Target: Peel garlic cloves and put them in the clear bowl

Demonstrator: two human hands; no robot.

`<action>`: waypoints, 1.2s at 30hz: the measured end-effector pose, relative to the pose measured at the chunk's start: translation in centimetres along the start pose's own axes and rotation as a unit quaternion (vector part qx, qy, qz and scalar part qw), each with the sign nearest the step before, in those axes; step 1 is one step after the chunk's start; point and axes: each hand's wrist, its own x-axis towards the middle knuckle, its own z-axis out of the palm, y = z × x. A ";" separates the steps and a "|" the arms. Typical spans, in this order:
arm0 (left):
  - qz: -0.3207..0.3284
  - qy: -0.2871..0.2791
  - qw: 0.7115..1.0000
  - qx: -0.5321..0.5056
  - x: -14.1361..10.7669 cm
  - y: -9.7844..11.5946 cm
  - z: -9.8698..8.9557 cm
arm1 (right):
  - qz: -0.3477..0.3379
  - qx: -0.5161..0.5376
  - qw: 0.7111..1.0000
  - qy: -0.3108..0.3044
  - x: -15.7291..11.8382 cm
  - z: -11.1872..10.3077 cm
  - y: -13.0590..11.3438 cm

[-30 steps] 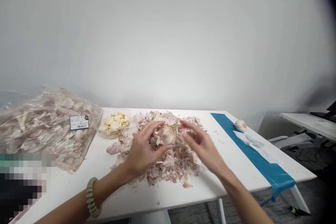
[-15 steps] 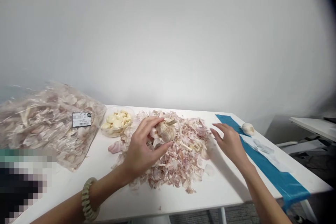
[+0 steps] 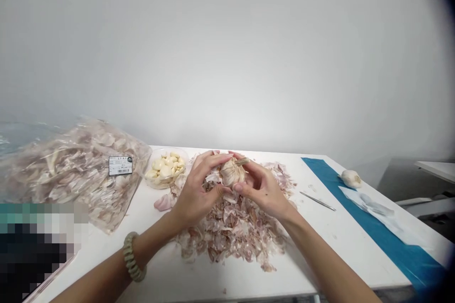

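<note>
L hand [image 3: 196, 197] & R hand [image 3: 263, 190]: fingers grasping garlic bulb [image 3: 231, 173] center frame; firm two-hand hold best, low over skin pile [image 3: 232, 241].

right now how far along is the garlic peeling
Done: peeled cloves sit in a clear bowl, beside a big heap of skins. In hand: the left hand and right hand grip a garlic bulb, still in skin. Left: one whole bulb by the blue strip, plus a pink clove.

From our grip on the garlic bulb [image 3: 232, 173], we have the heap of skins [image 3: 231, 236] beneath, the bowl of peeled cloves [image 3: 186, 163] left, the bag of skins [image 3: 78, 175] farther left, and a slim metal tool [image 3: 317, 201] right.
</note>
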 end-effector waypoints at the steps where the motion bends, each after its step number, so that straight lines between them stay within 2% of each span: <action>1: 0.016 -0.004 1.000 0.014 0.2 -0.1 0.0 | -0.001 0.003 1.000 0.022 -0.1 0.0 0.3; 4: 0.021 -0.026 0.999 0.034 1.2 0.0 0.2 | -0.027 0.006 0.994 0.102 -0.2 -0.1 1.1; 6: 0.010 -0.018 0.999 0.024 2.2 0.5 0.5 | -0.060 -0.014 0.986 0.155 0.0 -0.3 1.9; 11: 0.030 0.091 0.995 0.025 4.3 1.5 2.6 | -0.119 -0.111 0.952 0.259 0.3 -0.8 3.3; 13: 0.027 0.112 0.993 0.026 4.5 1.6 3.3 | -0.133 -0.133 0.941 0.282 0.2 -0.8 3.5; 17: 0.018 0.111 0.993 0.031 4.3 1.1 3.5 | -0.144 -0.170 0.933 0.282 0.0 -0.5 3.5; 24: 0.143 0.079 0.984 0.070 4.5 -0.1 2.3 | -0.159 -0.200 0.931 0.259 -0.1 0.0 3.4; 36: 0.208 0.075 0.970 0.102 4.6 -0.5 2.3 | -0.170 -0.230 0.920 0.267 -0.3 0.1 3.3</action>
